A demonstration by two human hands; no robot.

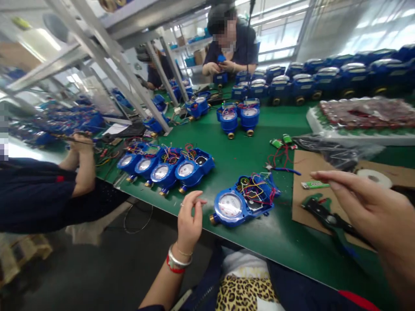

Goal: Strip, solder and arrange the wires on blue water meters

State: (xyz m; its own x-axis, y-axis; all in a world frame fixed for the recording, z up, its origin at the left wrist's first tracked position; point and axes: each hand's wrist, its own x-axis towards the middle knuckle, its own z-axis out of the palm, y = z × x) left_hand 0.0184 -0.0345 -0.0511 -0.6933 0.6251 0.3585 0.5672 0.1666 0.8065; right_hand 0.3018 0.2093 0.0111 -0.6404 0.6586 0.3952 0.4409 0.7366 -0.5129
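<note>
An open blue water meter [241, 205] with a white dial and a tangle of coloured wires lies near the front edge of the green table [246, 151]. My left hand [189, 220] hovers just left of it at the table edge, fingers curled with the tips pinched together; what they hold is hidden. My right hand [366, 207] reaches in from the right with its fingers stretched out and nothing in them. It is above a cardboard sheet [304, 207] and black-and-green pliers [327, 216]. A green lighter [314, 185] lies just beyond its fingertips.
Several open meters [165, 166] sit in a row at the left. Two meters [240, 119] stand mid-table, with more stacked at the back right [324, 80]. A tray of red parts [366, 114], a tape roll [376, 178] and green batteries [282, 140] lie right. One co-worker [81, 164] works at left, another [230, 47] opposite.
</note>
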